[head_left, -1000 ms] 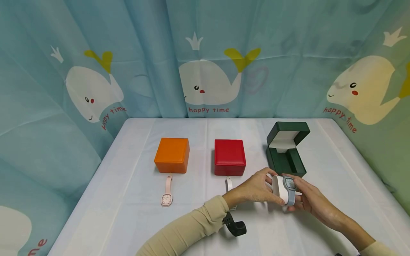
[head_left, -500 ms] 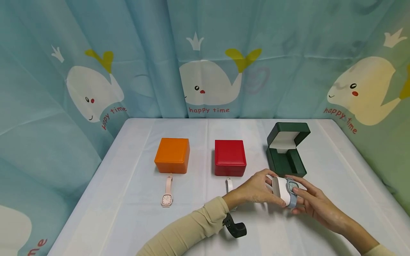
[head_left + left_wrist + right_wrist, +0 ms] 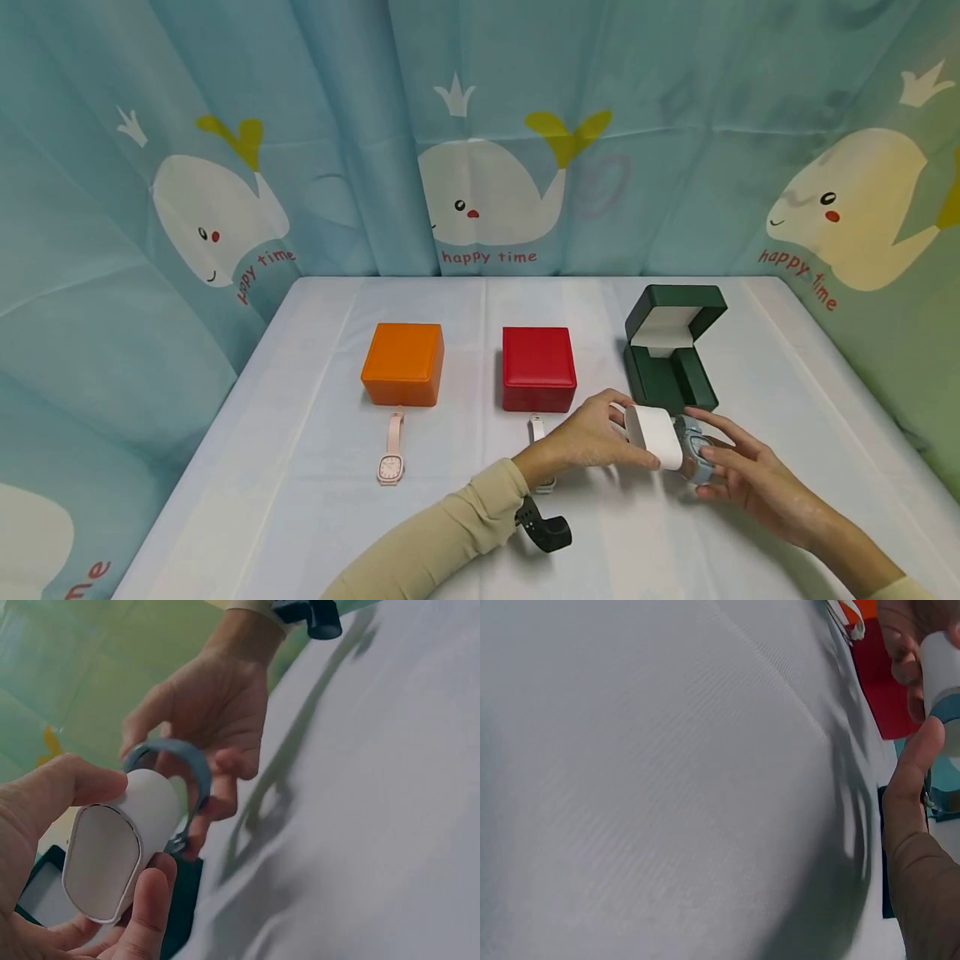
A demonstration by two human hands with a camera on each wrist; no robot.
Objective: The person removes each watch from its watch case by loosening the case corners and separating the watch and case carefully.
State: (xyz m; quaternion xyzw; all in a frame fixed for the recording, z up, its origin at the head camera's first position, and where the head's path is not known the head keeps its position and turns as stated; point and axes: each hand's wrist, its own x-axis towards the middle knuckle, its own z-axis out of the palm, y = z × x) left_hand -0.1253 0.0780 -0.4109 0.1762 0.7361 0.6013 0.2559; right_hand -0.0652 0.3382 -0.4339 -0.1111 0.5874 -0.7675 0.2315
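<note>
My left hand [image 3: 588, 433] grips a white watch pillow [image 3: 656, 437] with thumb and fingers around its end. My right hand [image 3: 765, 483] holds a light blue watch [image 3: 694, 452], whose strap is closed in a loop. In the left wrist view, the blue strap [image 3: 196, 766] stands at the pillow's far end; whether it still encircles the tip is hard to tell. Just behind both hands an open green watch box [image 3: 675, 298] shows its white lid lining. In the right wrist view, part of the blue watch is cut off by the frame edge.
An orange box [image 3: 402, 362] and a red box [image 3: 538, 367], both closed, stand to the left. A pink watch [image 3: 391, 467] lies before the orange one. A white watch [image 3: 536, 429] lies before the red one, partly behind my left forearm.
The blue watch has slid rightward along the white pillow towards its end, drawn by my right hand. My left hand has shifted slightly left with the pillow. The boxes have not moved.
</note>
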